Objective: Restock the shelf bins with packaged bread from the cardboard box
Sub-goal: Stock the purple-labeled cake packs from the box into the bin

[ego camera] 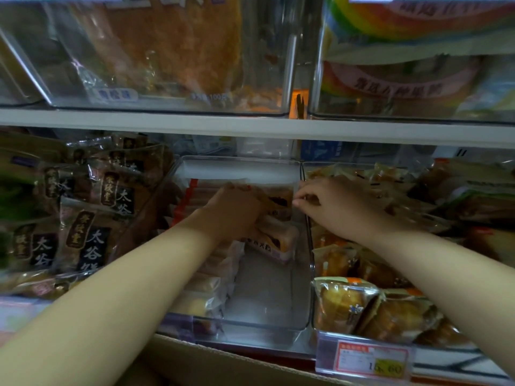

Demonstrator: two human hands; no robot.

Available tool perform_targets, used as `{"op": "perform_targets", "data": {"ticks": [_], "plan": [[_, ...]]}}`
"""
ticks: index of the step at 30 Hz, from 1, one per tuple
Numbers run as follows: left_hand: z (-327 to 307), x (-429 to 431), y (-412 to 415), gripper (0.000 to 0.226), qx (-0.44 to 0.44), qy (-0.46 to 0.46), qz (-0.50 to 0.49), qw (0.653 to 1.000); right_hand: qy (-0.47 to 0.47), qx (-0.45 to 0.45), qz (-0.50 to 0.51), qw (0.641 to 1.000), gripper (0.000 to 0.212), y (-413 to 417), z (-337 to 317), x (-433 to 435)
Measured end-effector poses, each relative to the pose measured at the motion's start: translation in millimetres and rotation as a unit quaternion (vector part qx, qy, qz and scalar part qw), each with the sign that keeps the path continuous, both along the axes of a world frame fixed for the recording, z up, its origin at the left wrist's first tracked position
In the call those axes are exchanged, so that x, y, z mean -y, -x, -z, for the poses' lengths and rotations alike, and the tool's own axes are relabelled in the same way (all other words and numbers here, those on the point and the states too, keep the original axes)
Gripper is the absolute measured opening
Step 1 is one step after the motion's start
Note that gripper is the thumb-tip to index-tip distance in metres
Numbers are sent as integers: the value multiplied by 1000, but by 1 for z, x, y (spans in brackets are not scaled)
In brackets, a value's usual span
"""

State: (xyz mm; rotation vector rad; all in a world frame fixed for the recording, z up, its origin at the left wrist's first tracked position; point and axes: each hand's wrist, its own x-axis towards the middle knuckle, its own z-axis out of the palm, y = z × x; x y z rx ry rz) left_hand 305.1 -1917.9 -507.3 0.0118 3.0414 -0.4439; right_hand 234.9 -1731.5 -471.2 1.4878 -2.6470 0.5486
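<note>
A shop shelf of clear bins fills the view. In the centre, inside the half-filled clear plastic bin [267,302], a pale clear-wrapped bread packet [278,240] lies tilted, gripped by the left hand [237,210] (probably to pack it against the row). The right hand [331,204], fingers curled, sits at the bin's right wall, likely steadying it; what it pinches I cannot tell. The brown cardboard box [223,366] sits at bottom centre.

Left hand [237,211] reaches into the clear middle bin [267,305] and grips a bread package [280,201] at the back. Right hand [333,204] is at the bin's right wall, fingers [300,194] curled by the package edge; unclear if pinching. More packages stacked [211,277] along the bin's left side. Dark-labelled packs [92,240] in the left bin, golden buns [359,305] in the right. Price tag [370,360] below right, cardboard box [223,366] edge at the bottom.
</note>
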Motion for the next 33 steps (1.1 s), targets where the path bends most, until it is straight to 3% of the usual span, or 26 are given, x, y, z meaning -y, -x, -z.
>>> {"op": "perform_targets", "data": {"ticks": [7, 14, 16, 18, 19, 20, 21, 22, 23, 24, 25, 29, 31, 33], "plan": [[2, -13, 13, 42, -82, -6, -194, 978, 3, -2, -2, 1000, 25, 0, 3, 0], [2, -15, 23, 58, -69, 10, -122, 990, 9, -5, 1, 1000, 24, 2, 4, -1], [-3, -14, 20, 62, -89, -33, -125, 988, 12, -11, 0, 1000, 24, 3, 6, 0], [-14, -8, 16, 57, -132, -160, -154, 966, 11, -10, -3, 1000, 25, 5, 6, 1], [-19, -6, 12, 50, -154, -269, -179, 934, 13, -8, -3, 1000, 25, 6, 7, 1], [-24, -5, 6, 43, -165, -398, -210, 878, 15, -9, -2, 1000, 26, 6, 7, 1], [-27, -6, -1, 39, -146, -539, -236, 795, 15, -11, -1, 1000, 26, 6, 7, 2], [-32, -12, -10, 38, -107, -678, -244, 685, 13, -12, -1, 1000, 26, 5, 7, 2], [-32, -18, -17, 35, -55, -780, -229, 580, 12, -10, -2, 1000, 26, 5, 7, 1], [-30, -28, -24, 30, -23, -837, -205, 507, 13, -7, -4, 1000, 25, 4, 6, 1], [-24, -37, -27, 25, -18, -847, -200, 492, 14, -3, -6, 1000, 25, 2, 5, 0], [8, -70, -23, 17, -55, -753, -292, 588, 9, 5, -5, 1000, 25, -1, 2, -1], [19, -77, -20, 42, -65, -713, -317, 623, 10, 6, -5, 1000, 26, -2, 3, 0], [22, -80, -16, 64, -71, -639, -311, 700, 10, 6, -6, 1000, 27, -2, 3, 0]]}}
